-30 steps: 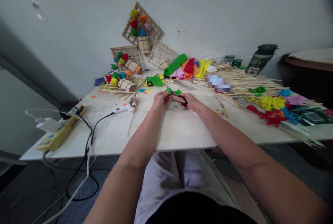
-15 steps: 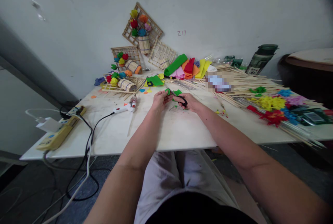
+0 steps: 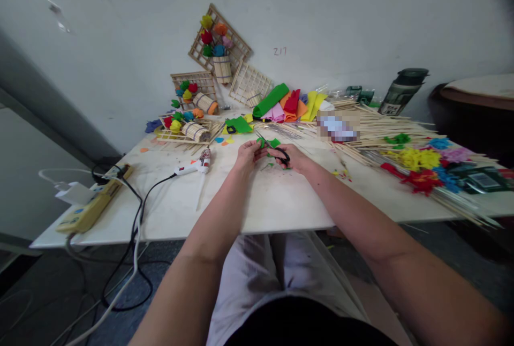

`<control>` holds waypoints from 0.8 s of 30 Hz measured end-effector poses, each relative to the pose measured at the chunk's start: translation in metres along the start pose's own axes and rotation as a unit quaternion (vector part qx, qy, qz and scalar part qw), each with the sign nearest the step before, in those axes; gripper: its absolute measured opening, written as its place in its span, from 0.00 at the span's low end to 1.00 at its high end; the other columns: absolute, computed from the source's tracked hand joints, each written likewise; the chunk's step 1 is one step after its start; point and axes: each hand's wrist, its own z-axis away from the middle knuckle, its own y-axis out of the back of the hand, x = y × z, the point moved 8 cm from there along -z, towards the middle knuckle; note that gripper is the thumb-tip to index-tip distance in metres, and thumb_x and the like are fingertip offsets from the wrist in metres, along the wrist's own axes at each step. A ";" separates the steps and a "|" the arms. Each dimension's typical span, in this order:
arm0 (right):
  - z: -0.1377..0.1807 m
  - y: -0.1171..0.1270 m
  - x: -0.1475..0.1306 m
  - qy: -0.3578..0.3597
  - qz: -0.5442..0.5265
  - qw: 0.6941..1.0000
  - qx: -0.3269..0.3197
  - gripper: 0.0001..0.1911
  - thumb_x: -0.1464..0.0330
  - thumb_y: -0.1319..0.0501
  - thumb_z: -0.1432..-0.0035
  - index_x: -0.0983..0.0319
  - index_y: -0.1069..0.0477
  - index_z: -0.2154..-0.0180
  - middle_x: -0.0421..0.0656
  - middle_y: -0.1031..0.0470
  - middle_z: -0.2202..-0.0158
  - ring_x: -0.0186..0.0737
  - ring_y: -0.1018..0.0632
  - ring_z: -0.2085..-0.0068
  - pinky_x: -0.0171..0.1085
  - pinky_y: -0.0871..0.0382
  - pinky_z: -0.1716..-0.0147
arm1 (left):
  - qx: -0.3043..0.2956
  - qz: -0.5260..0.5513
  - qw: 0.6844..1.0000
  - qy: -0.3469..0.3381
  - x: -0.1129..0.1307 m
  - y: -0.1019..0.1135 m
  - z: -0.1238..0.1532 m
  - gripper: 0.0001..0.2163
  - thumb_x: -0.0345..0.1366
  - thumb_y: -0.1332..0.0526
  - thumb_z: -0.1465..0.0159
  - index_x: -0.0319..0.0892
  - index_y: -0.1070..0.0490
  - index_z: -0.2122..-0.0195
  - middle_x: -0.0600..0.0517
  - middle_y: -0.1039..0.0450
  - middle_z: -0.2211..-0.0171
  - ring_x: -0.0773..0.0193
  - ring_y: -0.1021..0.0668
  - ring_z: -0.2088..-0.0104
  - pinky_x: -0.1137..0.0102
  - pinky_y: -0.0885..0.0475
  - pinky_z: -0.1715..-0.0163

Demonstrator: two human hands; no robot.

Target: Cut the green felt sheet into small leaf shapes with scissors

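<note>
My left hand (image 3: 250,154) pinches a small piece of green felt (image 3: 261,143) over the middle of the white table (image 3: 281,207). In my right hand (image 3: 294,158) is a pair of scissors (image 3: 285,158) with dark handles, its blades pointing up and left across the green piece. Another green scrap (image 3: 274,143) lies just behind the scissors, and small green bits are strewn under both hands. How far the blades are apart is too small to tell.
Left of my hands lies a white glue gun (image 3: 193,166), its cord running to a power strip (image 3: 94,201). Flower baskets on lattices (image 3: 195,130) stand behind. Rolled coloured felt (image 3: 271,100), many wooden sticks (image 3: 377,129), coloured bunches (image 3: 421,174) and a dark bottle (image 3: 403,91) are at the back and right.
The green piece in my left fingers has shifted slightly and turned against the blades. Both arms stay nearly in place, and the scissors remain in my right hand.
</note>
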 end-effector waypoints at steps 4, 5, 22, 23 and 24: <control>-0.001 0.001 -0.001 0.015 0.011 1.000 0.000 0.11 0.64 0.33 0.47 0.64 0.30 0.71 0.34 0.37 0.85 0.26 0.39 0.86 0.26 0.49 0.89 | -0.004 0.005 1.000 -0.003 0.001 0.000 -0.001 0.08 0.28 0.33 0.44 0.38 0.33 0.75 0.51 0.24 0.77 0.68 0.22 0.77 0.72 0.26 0.70; -0.001 0.000 -0.002 0.019 0.013 1.000 -0.001 0.11 0.64 0.33 0.47 0.64 0.30 0.71 0.34 0.37 0.85 0.26 0.39 0.86 0.27 0.49 0.89 | -0.004 0.007 1.000 -0.004 0.001 0.001 -0.001 0.08 0.28 0.33 0.44 0.38 0.33 0.75 0.51 0.24 0.77 0.67 0.22 0.77 0.72 0.26 0.70; -0.001 -0.002 -0.001 0.012 0.003 1.000 -0.002 0.09 0.68 0.32 0.49 0.64 0.31 0.73 0.34 0.38 0.86 0.26 0.40 0.86 0.27 0.50 0.90 | 0.023 0.023 0.999 -0.004 0.003 0.006 -0.002 0.08 0.27 0.34 0.44 0.39 0.33 0.75 0.51 0.23 0.77 0.66 0.21 0.75 0.71 0.25 0.67; -0.002 -0.002 -0.001 0.012 0.002 1.000 -0.003 0.09 0.68 0.32 0.49 0.64 0.31 0.73 0.34 0.38 0.86 0.26 0.40 0.86 0.27 0.49 0.90 | 0.023 0.023 0.999 -0.004 0.003 0.006 -0.002 0.08 0.27 0.34 0.44 0.38 0.33 0.75 0.51 0.23 0.77 0.66 0.21 0.75 0.72 0.25 0.68; -0.002 -0.002 -0.001 0.012 0.002 1.000 -0.004 0.09 0.68 0.32 0.49 0.64 0.31 0.73 0.34 0.38 0.86 0.26 0.40 0.86 0.27 0.49 0.90 | 0.023 0.023 0.999 -0.005 0.003 0.005 -0.001 0.08 0.27 0.34 0.44 0.38 0.33 0.75 0.51 0.24 0.77 0.66 0.21 0.75 0.72 0.25 0.68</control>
